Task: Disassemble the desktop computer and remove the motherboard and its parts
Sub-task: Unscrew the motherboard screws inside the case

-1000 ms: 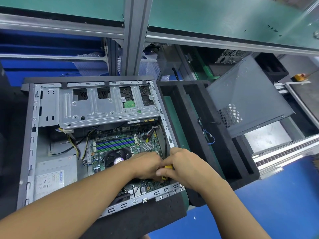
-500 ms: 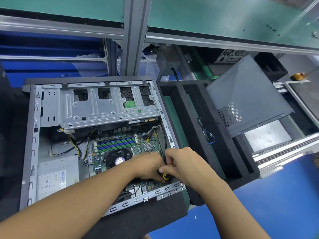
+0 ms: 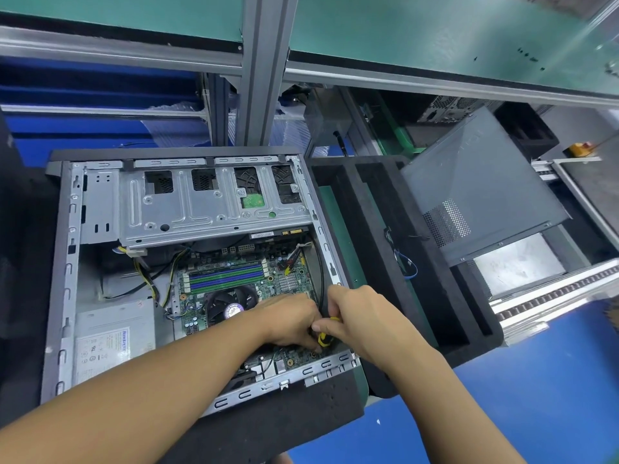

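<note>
Open computer case was laid flat on a black foam pad. Power supply was seen in the case's near-left corner, and drive cage was mounted along the far edge. Motherboard was seated in the case's right half, against the near and right edges. CPU fan was fitted at the board's middle, with memory slots just beyond it.

2 hands were met over the board's near-right corner. Left hand was laid on the board with fingers curled down beside the tool. Whether anything was pinched could not be told. Right hand was wrapped, fingers and thumb, around the yellow-black screwdriver, which was pointed down at the board.

A black foam tray was placed just beside the case's right edge, with a thin cable lying in it. A grey side panel was propped tilted over the tray's far-right corner.
</note>
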A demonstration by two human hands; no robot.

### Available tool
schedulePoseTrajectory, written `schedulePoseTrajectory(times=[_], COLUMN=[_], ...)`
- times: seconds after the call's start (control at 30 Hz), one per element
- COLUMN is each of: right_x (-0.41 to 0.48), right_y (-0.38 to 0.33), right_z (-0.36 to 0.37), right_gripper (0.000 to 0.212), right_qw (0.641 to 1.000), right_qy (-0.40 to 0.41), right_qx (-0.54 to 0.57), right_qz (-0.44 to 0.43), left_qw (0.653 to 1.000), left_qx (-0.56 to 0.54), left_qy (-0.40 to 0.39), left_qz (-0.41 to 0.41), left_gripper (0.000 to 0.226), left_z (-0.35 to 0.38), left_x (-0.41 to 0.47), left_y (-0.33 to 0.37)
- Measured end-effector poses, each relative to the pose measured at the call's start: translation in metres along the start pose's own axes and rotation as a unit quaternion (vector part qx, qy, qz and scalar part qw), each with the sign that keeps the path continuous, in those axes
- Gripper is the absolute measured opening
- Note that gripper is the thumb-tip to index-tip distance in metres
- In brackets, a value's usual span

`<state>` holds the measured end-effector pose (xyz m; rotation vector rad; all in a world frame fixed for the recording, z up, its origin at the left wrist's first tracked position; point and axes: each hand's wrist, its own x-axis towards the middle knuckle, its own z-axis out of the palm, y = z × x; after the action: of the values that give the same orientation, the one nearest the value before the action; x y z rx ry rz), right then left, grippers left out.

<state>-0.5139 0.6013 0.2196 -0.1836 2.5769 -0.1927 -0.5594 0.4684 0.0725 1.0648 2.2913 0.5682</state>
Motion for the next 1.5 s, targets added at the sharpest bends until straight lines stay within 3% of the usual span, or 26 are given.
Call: schedulePoseTrajectory(times=[0.1, 0.37, 0.43, 0.6, 0.87, 1.0, 1.17, 1.33, 1.5], right_x=[-0.002, -0.003, -0.004, -0.001, -0.001, -0.002, -0.004, -0.006, -0.006], right_y=[0.002, -0.002, -0.004, -0.008, -0.014, -0.012, -0.011, -0.01, -0.009], right_z=[0.001, -0.005, -0.005, -0.005, -0.011, -0.014, -0.015, -0.013, -0.01], right_gripper=[0.032, 0.021, 0.017, 0.038, 0.015, 0.014, 0.026, 0.006, 0.03], right_qw=[1.0, 0.995, 0.996, 0.999, 1.0, 0.998, 0.997, 0.999, 0.998], right_qy=[-0.008, -0.057, -0.051, 0.013, -0.022, -0.05, -0.067, -0.028, 0.03], right_qx=[0.014, 0.009, 0.012, -0.035, 0.008, -0.028, -0.03, 0.03, 0.004], right_qz=[-0.024, -0.077, -0.07, 0.031, -0.009, -0.027, -0.025, -0.024, 0.062], left_qw=[1.0, 0.999, 0.999, 0.999, 1.0, 1.0, 0.999, 1.0, 1.0], left_qx=[0.006, -0.016, -0.011, 0.008, 0.02, -0.002, -0.044, -0.013, -0.007], left_qy=[0.01, 0.02, 0.024, 0.009, 0.008, 0.003, -0.004, 0.004, 0.013], left_qz=[-0.006, -0.024, -0.033, -0.038, -0.011, -0.009, -0.007, -0.015, 0.005], left_gripper=[0.028, 0.038, 0.035, 0.043, 0.036, 0.038, 0.022, 0.024, 0.024], left_z=[0.0, 0.001, 0.0, -0.004, -0.003, 0.0, -0.003, -0.004, -0.008], left_x=[0.0, -0.001, -0.002, -0.002, -0.001, -0.002, -0.002, -0.002, -0.003], left_y=[0.0, 0.002, 0.003, 0.004, 0.003, 0.0, -0.002, 0.002, 0.002])
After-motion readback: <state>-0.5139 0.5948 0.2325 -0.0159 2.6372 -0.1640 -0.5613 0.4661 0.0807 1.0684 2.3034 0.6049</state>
